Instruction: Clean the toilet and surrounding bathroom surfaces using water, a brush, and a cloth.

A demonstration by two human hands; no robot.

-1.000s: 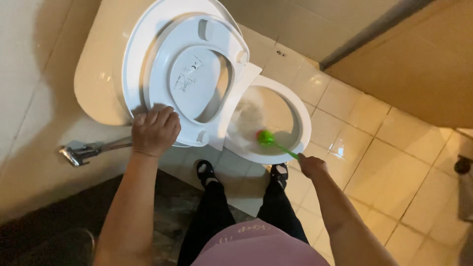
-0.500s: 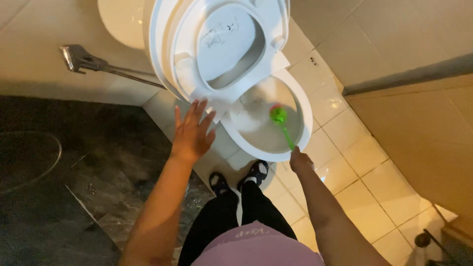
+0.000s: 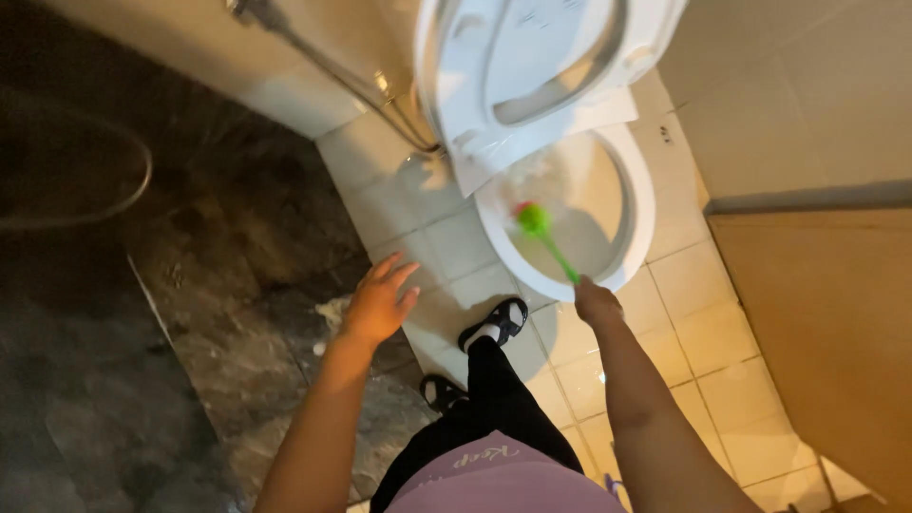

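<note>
At twelve o'clock from your right hand (image 3: 597,302), clamped on the green brush (image 3: 543,236) inside the toilet bowl (image 3: 638,195), scrubbing goes on, while your left hand (image 3: 380,304) has let go of the raised seat (image 3: 532,57) and now hangs open, fingers spread.

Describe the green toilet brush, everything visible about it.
The toilet brush has a bright green bristle head with a reddish spot at its far end and a thin green handle, plastic by the look. It slants down into the white toilet bowl, head against the inner wall. The right hand grips the handle's near end.
</note>
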